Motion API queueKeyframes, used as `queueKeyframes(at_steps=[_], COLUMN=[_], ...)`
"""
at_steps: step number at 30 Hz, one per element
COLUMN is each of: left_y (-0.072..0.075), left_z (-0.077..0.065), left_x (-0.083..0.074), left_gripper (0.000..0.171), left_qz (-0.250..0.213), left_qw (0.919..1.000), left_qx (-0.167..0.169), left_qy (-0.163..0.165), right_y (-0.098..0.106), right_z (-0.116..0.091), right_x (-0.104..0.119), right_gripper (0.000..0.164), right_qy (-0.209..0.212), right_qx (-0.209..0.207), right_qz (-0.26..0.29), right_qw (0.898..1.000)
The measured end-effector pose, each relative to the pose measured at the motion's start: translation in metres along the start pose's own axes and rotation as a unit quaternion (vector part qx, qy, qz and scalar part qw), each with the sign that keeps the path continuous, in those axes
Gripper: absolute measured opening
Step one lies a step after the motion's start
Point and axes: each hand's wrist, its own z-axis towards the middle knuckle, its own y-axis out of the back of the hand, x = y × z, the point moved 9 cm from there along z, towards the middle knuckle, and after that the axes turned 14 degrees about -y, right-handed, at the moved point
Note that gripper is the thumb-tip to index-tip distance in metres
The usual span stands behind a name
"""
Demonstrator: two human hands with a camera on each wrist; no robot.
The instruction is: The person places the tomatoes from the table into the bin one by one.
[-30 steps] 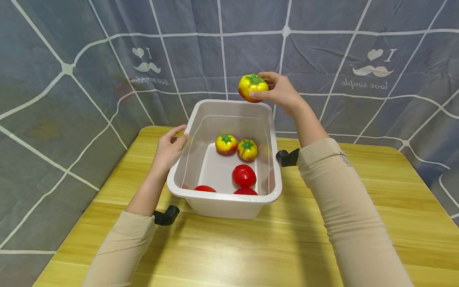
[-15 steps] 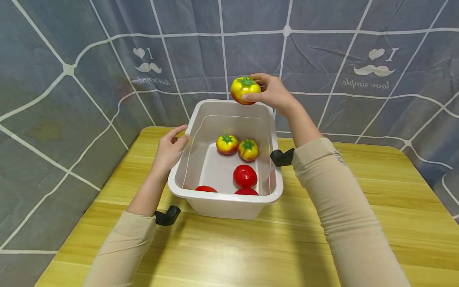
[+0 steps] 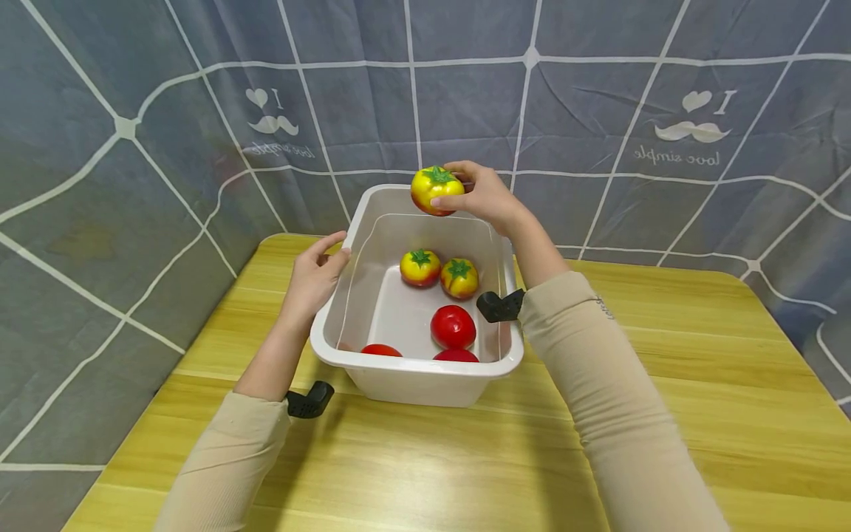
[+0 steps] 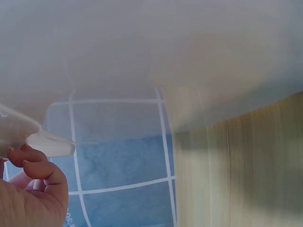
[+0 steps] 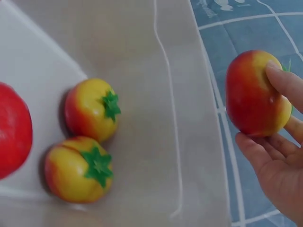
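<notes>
My right hand (image 3: 488,199) grips a yellow-and-red toy tomato (image 3: 428,193) with a green star-shaped top, thumb on the near side. It is held in the air over the far end of a pale plastic tub (image 3: 408,384). At the tub's left rim, my left hand (image 3: 314,277) holds the edge; its curled fingers (image 4: 45,170) show in the left wrist view. Two similar tomatoes, one on the left (image 3: 419,268) and one on the right (image 3: 459,278), lie side by side on the tub floor. Nearer lies a shiny red round fruit (image 3: 453,326).
Two more red fruits, a left one (image 3: 381,350) and a right one (image 3: 455,355), are partly hidden behind the tub's near rim. The tub stands on a wooden table (image 3: 399,465). A grey-blue checked curtain (image 3: 598,111) hangs behind and at the left.
My right hand has moved left and then down with the tomato, from above the far right corner to over the tub's far end. My left hand stays on the rim.
</notes>
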Motion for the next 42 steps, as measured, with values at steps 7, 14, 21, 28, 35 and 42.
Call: queueKeyframes(at_steps=[7,14,21,28,35,42], left_y=[-0.002,0.000,-0.004,-0.006,-0.007,-0.007], left_z=[0.002,0.003,0.004,0.004,0.004,0.003], left_x=[0.000,-0.001,-0.002,-0.001,-0.001,0.000], left_gripper=[0.044,0.045,0.045,0.045,0.045,0.046], left_qz=[-0.007,-0.002,-0.006,-0.009,-0.006,-0.016], left_qw=[1.0000,1.0000,1.0000,0.9999,0.9999,0.9998], left_qx=[-0.003,-0.003,0.001,0.000,0.003,0.015], left_qy=[-0.004,-0.008,-0.007,-0.005,-0.008,-0.003], right_y=[-0.019,-0.027,-0.033,-0.038,-0.041,-0.033], right_z=[0.004,0.007,0.005,0.001,-0.002,-0.008], right_x=[-0.008,-0.017,-0.022,-0.024,-0.026,-0.010], right_gripper=[0.063,0.063,0.060,0.059,0.060,0.058], right_qy=[-0.006,-0.014,-0.005,0.010,0.005,0.018], right_qx=[0.018,0.030,0.056,0.079,0.107,0.094], right_qz=[-0.018,-0.043,-0.057,-0.079,-0.062,-0.052], right_qw=[1.000,0.999,0.997,0.994,0.992,0.994])
